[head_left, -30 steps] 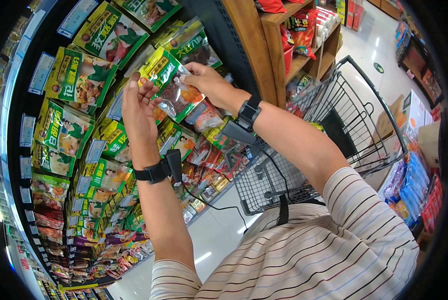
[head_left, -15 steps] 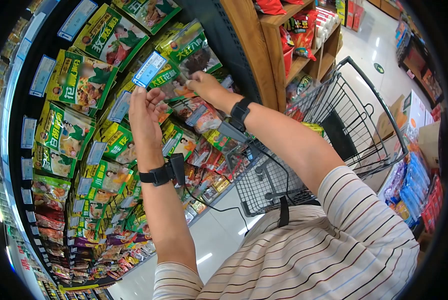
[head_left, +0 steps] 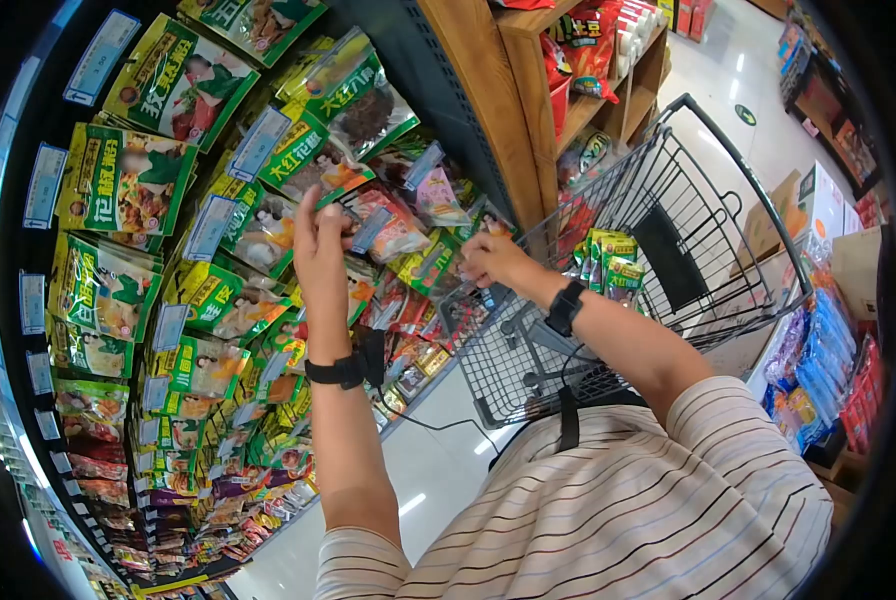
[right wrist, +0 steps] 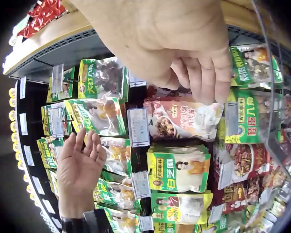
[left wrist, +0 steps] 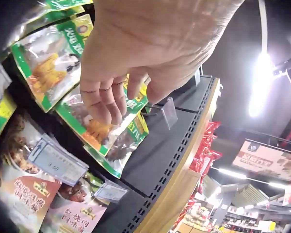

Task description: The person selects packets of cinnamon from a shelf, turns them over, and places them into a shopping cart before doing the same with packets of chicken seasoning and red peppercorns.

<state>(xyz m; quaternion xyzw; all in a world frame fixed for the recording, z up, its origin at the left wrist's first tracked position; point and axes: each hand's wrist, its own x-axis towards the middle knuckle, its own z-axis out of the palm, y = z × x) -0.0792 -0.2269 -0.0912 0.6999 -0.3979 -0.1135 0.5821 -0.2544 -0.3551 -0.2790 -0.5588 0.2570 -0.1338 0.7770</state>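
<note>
In the head view my left hand (head_left: 320,258) is raised beside the hanging green-and-yellow spice packets. Its fingertips overlap the lower edge of a packet with pepper husks (head_left: 306,165), and it grips nothing. The left wrist view shows that hand's fingers (left wrist: 104,104) loosely bent in front of the packets. Further down and right, my right hand (head_left: 506,266) is between the shelf and the cart, fingers loosely curled around nothing. From the right wrist it appears over a pink-and-white seasoning packet (right wrist: 189,121). A star anise packet (head_left: 363,112) hangs above the pepper one.
A black wire shopping cart (head_left: 688,230) stands to the right, with several green spice packets (head_left: 611,262) in it. Price tags (head_left: 208,228) stick out from the hooks. A wooden shelf (head_left: 528,120) with red snack bags borders the rack.
A second ago my right hand pinched a packet at the rack. It has let go and moved down and right, toward the cart. My left hand has dropped slightly, and the view has shifted.
</note>
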